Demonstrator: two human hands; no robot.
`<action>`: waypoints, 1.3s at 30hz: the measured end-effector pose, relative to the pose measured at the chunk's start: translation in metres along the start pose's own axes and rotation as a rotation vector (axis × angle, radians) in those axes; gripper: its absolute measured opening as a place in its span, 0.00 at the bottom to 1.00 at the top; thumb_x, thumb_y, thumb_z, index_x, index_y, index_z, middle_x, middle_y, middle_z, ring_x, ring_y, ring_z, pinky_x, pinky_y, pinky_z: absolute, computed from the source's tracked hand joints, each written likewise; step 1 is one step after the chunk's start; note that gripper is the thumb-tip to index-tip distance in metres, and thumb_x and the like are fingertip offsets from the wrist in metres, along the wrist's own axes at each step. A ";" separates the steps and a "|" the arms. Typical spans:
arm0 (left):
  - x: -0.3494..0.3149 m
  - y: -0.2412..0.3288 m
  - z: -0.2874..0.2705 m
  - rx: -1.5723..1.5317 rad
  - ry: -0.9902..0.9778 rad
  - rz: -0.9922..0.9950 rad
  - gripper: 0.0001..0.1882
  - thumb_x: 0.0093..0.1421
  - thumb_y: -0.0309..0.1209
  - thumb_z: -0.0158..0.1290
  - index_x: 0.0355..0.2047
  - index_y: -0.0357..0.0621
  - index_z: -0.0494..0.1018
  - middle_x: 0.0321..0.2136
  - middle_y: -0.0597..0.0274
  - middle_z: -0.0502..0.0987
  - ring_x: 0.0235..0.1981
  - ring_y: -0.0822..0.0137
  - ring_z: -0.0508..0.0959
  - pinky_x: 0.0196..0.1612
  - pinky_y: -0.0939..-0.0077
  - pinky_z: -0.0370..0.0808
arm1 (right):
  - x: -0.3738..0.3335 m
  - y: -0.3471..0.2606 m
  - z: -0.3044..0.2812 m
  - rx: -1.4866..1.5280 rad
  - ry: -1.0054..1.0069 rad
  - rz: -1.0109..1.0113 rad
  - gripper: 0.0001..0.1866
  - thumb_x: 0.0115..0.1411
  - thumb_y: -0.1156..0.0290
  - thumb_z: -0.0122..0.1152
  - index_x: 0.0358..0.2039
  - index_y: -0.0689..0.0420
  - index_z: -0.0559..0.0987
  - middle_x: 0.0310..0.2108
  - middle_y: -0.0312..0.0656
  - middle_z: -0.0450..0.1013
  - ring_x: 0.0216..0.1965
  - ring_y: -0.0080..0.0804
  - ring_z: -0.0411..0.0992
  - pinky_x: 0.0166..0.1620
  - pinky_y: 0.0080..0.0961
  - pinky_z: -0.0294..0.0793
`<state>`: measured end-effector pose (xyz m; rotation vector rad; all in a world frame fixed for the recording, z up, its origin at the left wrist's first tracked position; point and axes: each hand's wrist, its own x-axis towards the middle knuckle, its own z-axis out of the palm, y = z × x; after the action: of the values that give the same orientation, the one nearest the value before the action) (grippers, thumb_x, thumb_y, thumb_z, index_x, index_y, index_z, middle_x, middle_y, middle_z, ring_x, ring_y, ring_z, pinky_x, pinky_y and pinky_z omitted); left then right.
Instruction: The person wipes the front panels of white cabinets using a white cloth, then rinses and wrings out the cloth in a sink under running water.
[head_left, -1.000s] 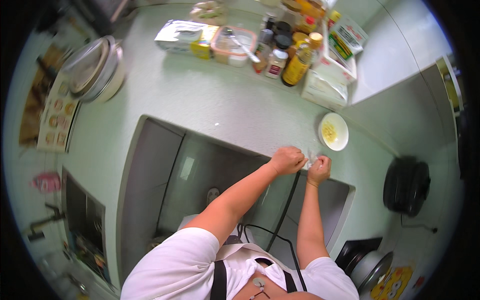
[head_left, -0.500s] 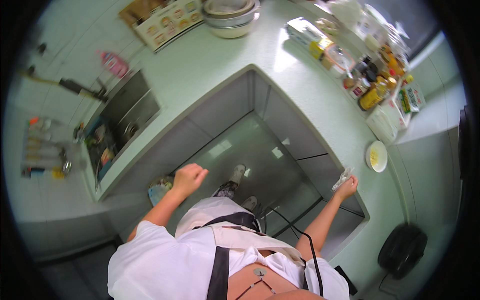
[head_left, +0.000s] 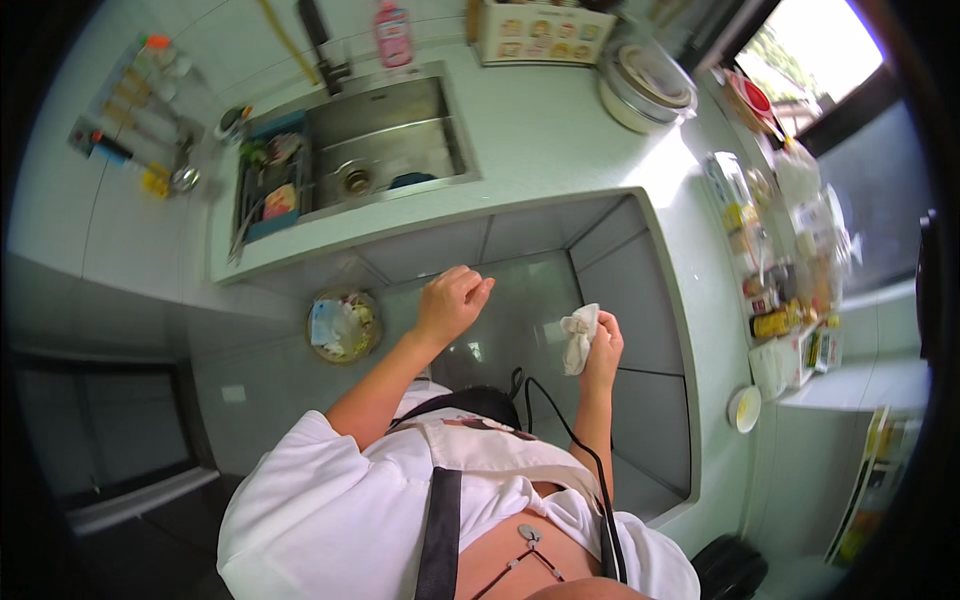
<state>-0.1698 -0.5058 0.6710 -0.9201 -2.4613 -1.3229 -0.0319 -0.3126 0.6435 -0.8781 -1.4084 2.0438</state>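
two arms bent forward: left hand loosely curled, palm hidden; right hand's grip closed on crumpled white wad.

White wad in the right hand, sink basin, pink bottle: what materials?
White wad: matte, crumpled into soft folds; paper tissue or thin cloth, can't tell which.
Sink basin: likely stainless steel, from its grey metallic sheen.
Pink bottle: probably plastic, by its detergent-bottle shape; finish too small to call.

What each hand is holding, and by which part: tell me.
The right hand holds a crumpled white tissue or cloth by its right side, the rest showing leftward. The left hand is curled, with nothing visible in it.
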 end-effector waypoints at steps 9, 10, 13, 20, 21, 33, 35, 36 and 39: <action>-0.043 -0.137 -0.176 0.103 0.240 -0.331 0.16 0.54 0.31 0.52 0.16 0.36 0.61 0.14 0.54 0.61 0.14 0.57 0.60 0.19 0.67 0.59 | 0.028 0.013 0.141 -0.017 -0.175 0.097 0.13 0.60 0.65 0.45 0.39 0.59 0.72 0.31 0.36 0.70 0.32 0.23 0.68 0.35 0.19 0.67; -0.056 -0.155 -0.192 0.098 0.283 -0.400 0.16 0.54 0.31 0.51 0.16 0.36 0.60 0.14 0.54 0.60 0.14 0.59 0.58 0.19 0.68 0.58 | 0.037 0.016 0.158 -0.013 -0.205 0.083 0.14 0.60 0.64 0.45 0.40 0.59 0.71 0.32 0.36 0.70 0.33 0.24 0.69 0.36 0.20 0.68; -0.087 -0.191 -0.223 0.097 0.364 -0.555 0.17 0.56 0.31 0.50 0.16 0.35 0.58 0.13 0.55 0.58 0.14 0.64 0.55 0.19 0.70 0.56 | 0.048 0.009 0.207 0.009 -0.289 0.048 0.17 0.61 0.62 0.46 0.45 0.60 0.69 0.36 0.37 0.70 0.35 0.25 0.69 0.39 0.21 0.69; -0.070 -0.214 -0.220 0.082 0.404 -0.693 0.17 0.57 0.32 0.49 0.18 0.35 0.60 0.15 0.58 0.60 0.16 0.68 0.57 0.20 0.72 0.58 | 0.104 0.010 0.282 -0.227 -0.494 -0.008 0.28 0.53 0.69 0.58 0.53 0.60 0.62 0.46 0.43 0.64 0.45 0.29 0.65 0.47 0.23 0.64; -0.061 -0.216 -0.216 0.079 0.416 -0.699 0.17 0.57 0.32 0.49 0.18 0.35 0.60 0.15 0.58 0.60 0.16 0.68 0.57 0.20 0.72 0.58 | 0.117 0.008 0.294 -0.360 -0.526 -0.061 0.29 0.52 0.70 0.59 0.54 0.60 0.62 0.47 0.43 0.63 0.45 0.30 0.65 0.48 0.25 0.64; 0.093 -0.216 -0.160 -0.036 0.456 -0.519 0.06 0.54 0.26 0.49 0.24 0.36 0.68 0.19 0.57 0.66 0.19 0.65 0.66 0.24 0.75 0.63 | 0.304 0.048 0.493 -1.060 -0.827 -0.775 0.21 0.52 0.66 0.54 0.48 0.52 0.68 0.44 0.49 0.70 0.42 0.48 0.69 0.46 0.35 0.67; 0.118 -0.208 -0.158 -0.030 0.495 -0.516 0.05 0.54 0.26 0.49 0.26 0.36 0.69 0.21 0.58 0.67 0.20 0.65 0.67 0.24 0.75 0.64 | 0.330 0.055 0.526 -1.124 -0.832 -0.920 0.23 0.51 0.69 0.52 0.50 0.49 0.66 0.42 0.48 0.70 0.39 0.48 0.70 0.42 0.38 0.69; 0.125 -0.204 -0.157 -0.031 0.468 -0.525 0.05 0.55 0.26 0.49 0.28 0.37 0.69 0.22 0.59 0.67 0.21 0.68 0.67 0.25 0.78 0.64 | 0.341 0.058 0.543 -1.230 -0.832 -1.027 0.24 0.51 0.70 0.52 0.51 0.48 0.65 0.40 0.47 0.70 0.38 0.47 0.71 0.40 0.39 0.70; 0.146 -0.200 -0.151 0.008 0.467 -0.556 0.05 0.55 0.27 0.49 0.30 0.38 0.70 0.23 0.58 0.67 0.21 0.66 0.68 0.25 0.77 0.65 | 0.368 0.065 0.597 -1.430 -0.846 -1.228 0.25 0.50 0.73 0.50 0.52 0.46 0.64 0.34 0.45 0.71 0.32 0.47 0.72 0.34 0.40 0.72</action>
<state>-0.4229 -0.6467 0.6868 0.1093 -2.4012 -1.4641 -0.7243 -0.4400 0.6526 0.6171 -2.7905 0.1788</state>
